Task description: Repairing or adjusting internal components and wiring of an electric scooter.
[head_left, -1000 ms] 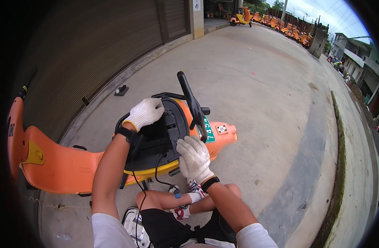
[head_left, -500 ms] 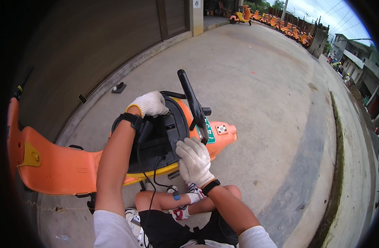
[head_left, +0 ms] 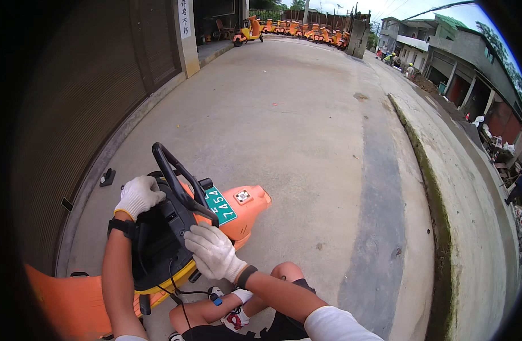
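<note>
An orange and yellow scooter [head_left: 238,228] stands before me with its black under-seat compartment [head_left: 150,236] uncovered. My left hand [head_left: 140,196], in a white knit glove, is at the compartment's far rim, fingers curled inward; their tips and anything between them are hidden. Across the near rim lies my right hand [head_left: 214,250], also gloved, its fingers stretched side by side onto the black plastic panel [head_left: 173,207], close to the lower end of the black grab rail [head_left: 175,170]. A black cable [head_left: 171,273] hangs over the near side toward my legs, with a blue connector [head_left: 216,299].
A dark shutter wall [head_left: 90,108] runs along the left, with a small black object [head_left: 107,177] on the ground near it. Concrete ground [head_left: 284,153] stretches ahead. Parked orange scooters [head_left: 306,30] line the far end. A kerb [head_left: 423,165] and buildings are at right.
My view has turned up and to the right, so scooter and hands sit lower and further left. Both hands stay at the same spots on the compartment rim.
</note>
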Motion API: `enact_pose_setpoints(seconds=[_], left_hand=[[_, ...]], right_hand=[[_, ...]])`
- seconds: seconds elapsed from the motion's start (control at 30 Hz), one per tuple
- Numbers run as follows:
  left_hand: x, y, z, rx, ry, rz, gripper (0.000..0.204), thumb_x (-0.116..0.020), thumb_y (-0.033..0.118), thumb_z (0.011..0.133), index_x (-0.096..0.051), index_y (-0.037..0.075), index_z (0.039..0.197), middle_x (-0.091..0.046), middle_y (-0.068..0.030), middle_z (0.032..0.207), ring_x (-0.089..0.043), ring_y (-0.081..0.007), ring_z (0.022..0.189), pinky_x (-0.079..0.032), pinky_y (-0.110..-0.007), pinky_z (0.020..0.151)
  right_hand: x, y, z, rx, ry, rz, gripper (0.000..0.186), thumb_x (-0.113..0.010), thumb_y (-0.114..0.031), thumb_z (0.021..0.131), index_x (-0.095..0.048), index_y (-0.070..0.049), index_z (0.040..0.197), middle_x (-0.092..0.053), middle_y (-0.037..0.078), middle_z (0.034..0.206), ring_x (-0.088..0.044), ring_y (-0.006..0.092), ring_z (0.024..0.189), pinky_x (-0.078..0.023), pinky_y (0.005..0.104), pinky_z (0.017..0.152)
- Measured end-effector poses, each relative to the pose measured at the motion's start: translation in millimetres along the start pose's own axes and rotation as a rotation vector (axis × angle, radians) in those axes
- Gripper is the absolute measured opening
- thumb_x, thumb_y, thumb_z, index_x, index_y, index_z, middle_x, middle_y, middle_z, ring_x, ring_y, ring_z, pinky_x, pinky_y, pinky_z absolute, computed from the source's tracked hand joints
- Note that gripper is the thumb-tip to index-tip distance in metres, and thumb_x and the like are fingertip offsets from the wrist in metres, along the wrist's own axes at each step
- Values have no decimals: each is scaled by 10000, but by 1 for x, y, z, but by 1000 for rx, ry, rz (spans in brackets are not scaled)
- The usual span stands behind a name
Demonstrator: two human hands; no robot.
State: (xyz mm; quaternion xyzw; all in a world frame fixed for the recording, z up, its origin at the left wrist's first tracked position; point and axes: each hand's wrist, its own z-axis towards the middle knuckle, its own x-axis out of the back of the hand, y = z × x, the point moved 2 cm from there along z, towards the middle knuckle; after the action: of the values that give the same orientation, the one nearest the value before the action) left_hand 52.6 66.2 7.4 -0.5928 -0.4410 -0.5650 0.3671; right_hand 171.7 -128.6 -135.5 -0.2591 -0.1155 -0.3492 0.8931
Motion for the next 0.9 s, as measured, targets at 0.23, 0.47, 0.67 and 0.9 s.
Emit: enact_pose_setpoints(seconds=[0.23,0.47,0.67,0.9], left_hand=[[-13,2,1,98,49,-143,311,-771,338,776,-682,66,899,-744,-163,932,-720,-338,973,-541,-438,892],[-50,-3,-6,173,41,-569,172,-593,189,943,-538,49,861,-600,-102,588,-587,-231,407,-477,-353,369],[-77,-8,-7,209,155,-948,135,-587,168,980,-537,48,944,-598,-100,636,-564,-210,410,-477,-348,375],[-66,15,-34,121,125,-961,67,-568,84,974,-512,67,1008,-601,-83,666,-571,-180,452,-495,-326,417]], right_hand=[[3,2,-1,12,44,-15,381,-649,-122,764,-677,49,1103,-653,192,1230,-578,371,1259,-435,502,1132],[-4,6,-7,10,60,-20,393,-642,-112,773,-656,26,1141,-641,172,1251,-560,375,1285,-426,519,1139],[2,1,-5,21,109,-2,392,-661,-91,764,-658,43,1133,-645,179,1198,-564,373,1266,-407,509,1165],[-1,1,-5,25,89,-20,400,-669,-99,764,-660,40,1140,-645,178,1204,-563,364,1271,-408,500,1168]])
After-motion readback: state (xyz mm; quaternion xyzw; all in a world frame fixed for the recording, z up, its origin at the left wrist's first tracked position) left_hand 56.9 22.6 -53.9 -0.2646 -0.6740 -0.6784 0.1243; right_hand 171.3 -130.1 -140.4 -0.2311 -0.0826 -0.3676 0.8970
